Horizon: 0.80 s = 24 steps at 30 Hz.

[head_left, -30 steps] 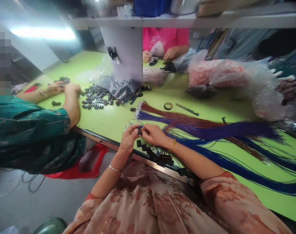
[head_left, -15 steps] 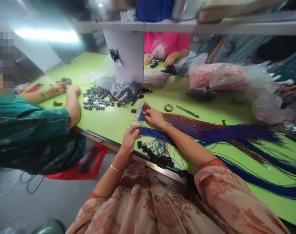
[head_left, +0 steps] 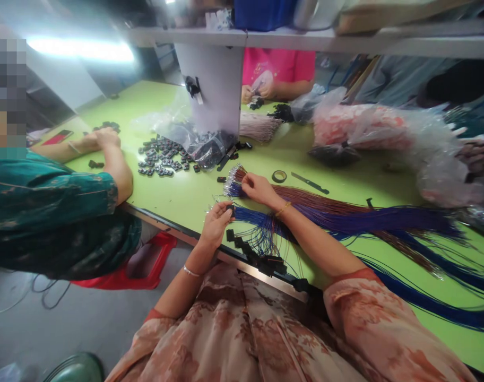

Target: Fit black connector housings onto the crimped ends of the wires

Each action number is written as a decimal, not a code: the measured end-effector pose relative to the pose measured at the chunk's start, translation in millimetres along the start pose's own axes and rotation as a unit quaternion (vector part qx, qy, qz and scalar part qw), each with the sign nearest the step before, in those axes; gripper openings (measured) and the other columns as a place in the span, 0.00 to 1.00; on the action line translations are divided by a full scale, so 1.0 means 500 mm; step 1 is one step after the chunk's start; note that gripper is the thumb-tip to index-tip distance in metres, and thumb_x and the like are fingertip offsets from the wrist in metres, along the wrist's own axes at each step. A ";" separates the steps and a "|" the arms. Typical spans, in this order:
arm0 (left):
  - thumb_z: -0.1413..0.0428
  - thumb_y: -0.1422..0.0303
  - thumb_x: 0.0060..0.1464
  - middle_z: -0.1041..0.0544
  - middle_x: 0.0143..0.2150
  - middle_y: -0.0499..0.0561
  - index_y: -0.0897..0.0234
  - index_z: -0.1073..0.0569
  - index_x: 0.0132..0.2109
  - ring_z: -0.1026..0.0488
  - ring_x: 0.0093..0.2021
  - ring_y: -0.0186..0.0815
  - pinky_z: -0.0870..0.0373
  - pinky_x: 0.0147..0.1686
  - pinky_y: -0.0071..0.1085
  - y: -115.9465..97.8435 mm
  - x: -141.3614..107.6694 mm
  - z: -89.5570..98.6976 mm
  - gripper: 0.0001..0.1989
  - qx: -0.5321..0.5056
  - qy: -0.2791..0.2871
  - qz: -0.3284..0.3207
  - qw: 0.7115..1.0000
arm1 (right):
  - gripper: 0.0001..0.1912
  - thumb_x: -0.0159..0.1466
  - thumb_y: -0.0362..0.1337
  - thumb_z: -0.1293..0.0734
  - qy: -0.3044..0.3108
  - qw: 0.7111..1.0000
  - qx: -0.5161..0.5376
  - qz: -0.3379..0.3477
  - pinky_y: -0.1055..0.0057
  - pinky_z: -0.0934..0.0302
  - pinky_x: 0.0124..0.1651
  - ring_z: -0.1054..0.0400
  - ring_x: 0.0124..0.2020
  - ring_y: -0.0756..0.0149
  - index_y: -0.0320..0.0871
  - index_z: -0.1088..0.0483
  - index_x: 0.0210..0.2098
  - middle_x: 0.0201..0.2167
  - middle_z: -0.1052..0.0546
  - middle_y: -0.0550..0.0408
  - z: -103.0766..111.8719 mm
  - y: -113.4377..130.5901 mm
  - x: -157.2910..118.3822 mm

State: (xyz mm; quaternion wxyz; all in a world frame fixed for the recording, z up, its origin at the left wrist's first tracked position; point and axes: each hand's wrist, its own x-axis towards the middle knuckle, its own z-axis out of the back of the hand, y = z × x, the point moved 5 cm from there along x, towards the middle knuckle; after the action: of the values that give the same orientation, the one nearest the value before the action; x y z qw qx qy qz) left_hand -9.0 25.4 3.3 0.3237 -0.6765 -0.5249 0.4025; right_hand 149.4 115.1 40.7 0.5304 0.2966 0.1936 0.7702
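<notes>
Between thumb and fingers, my left hand holds a small black connector housing near the table's front edge. My right hand rests on the silver-tipped end of a wire bundle, its fingers pinched together at the brown wires; whether a single wire is between them is too small to tell. Blue wires lie beside the brown ones and stretch to the right. Below my hands, several black connectors with thin wires attached sit along the table edge.
A heap of black connectors lies left of a plastic bag. Black tape and a flat dark strip lie behind the wires. A co-worker in green sits at left; another in pink sits opposite. A shelf spans above.
My right hand has shifted slightly up toward the brown wires' tips. The left hand still holds the connector, now turned a little. The whole view has shifted slightly.
</notes>
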 end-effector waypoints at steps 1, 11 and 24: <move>0.33 0.68 0.42 0.26 0.36 0.47 0.63 0.25 0.42 0.30 0.34 0.27 0.31 0.35 0.23 0.001 0.001 -0.002 0.17 -0.005 0.006 -0.001 1.000 | 0.07 0.60 0.36 0.40 -0.003 0.999 0.041 0.017 0.73 0.45 0.33 0.38 0.27 0.69 0.41 0.32 0.32 0.27 0.27 0.56 0.002 0.012 -0.001; 0.37 0.72 0.47 0.26 0.38 0.48 0.62 0.27 0.43 0.29 0.37 0.28 0.32 0.37 0.24 0.012 0.011 -0.007 0.15 -0.072 0.025 0.025 0.997 | 0.06 0.56 0.36 0.37 0.017 0.983 0.184 0.013 0.76 0.51 0.26 0.45 0.22 0.75 0.40 0.31 0.28 0.20 0.32 0.61 0.012 0.076 -0.070; 0.38 0.73 0.48 0.26 0.38 0.49 0.63 0.28 0.43 0.29 0.38 0.29 0.32 0.40 0.26 0.022 0.017 -0.011 0.14 -0.097 0.050 0.040 0.993 | 0.08 0.56 0.38 0.35 0.025 0.988 0.152 -0.003 0.76 0.53 0.25 0.45 0.21 0.75 0.40 0.32 0.25 0.20 0.33 0.61 0.003 0.071 -0.133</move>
State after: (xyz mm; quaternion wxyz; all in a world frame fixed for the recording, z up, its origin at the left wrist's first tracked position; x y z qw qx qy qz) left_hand 1.7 30.7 -5.5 0.2662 -0.7444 -0.5174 0.3275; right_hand 142.9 40.0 46.9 0.4764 0.3536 0.3229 0.7374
